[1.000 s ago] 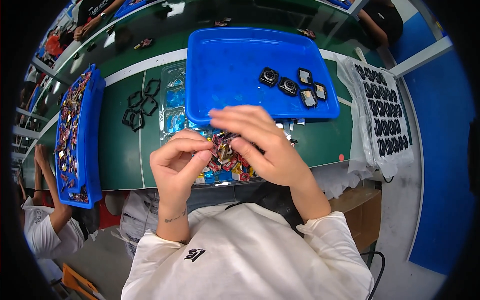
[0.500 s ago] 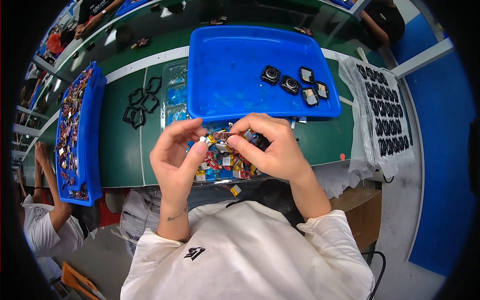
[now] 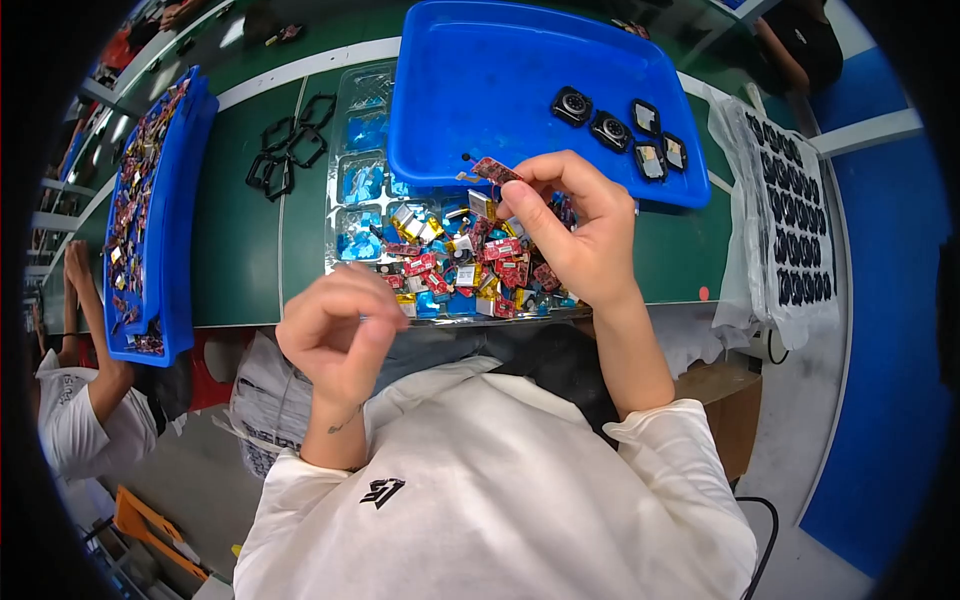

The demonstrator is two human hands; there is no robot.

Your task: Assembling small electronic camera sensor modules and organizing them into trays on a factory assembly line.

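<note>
Nearest, one white short-sleeved shirt point(image 3: 490, 480). Left hand point(image 3: 340, 320): blurred, raised near the bench edge, fingers curled toward the thumb, nothing seen in it; whether the fingertips meet cannot be told. Right hand point(image 3: 585, 230): thumb and fingers pinching one end of a red circuit board point(image 3: 495, 171), its free end pointing left, a thin tan lead point(image 3: 467, 177) hanging there; seen against the blue tray's near rim, height above it uncertain. Handling note: a light pinch on the edges would likely suit it best, with the lead free of neighbouring wires and the rim, since a tug could tear it. Beneath, one clear compartmented tray point(image 3: 334, 200), blue pieces in its left cells, and a loose heap of red boards point(image 3: 420, 264) and silver-and-yellow cells point(image 3: 467, 275). Beyond, on the green bench point(image 3: 665, 250): one blue tray point(image 3: 470, 90) with five watch-shaped cases point(image 3: 611, 131) at its right; left, a cluster of thin black frames point(image 3: 289, 152); outermost, a filled blue bin point(image 3: 184, 250) left and a white sheet bearing rows of black frames point(image 3: 790, 208) right.
</note>
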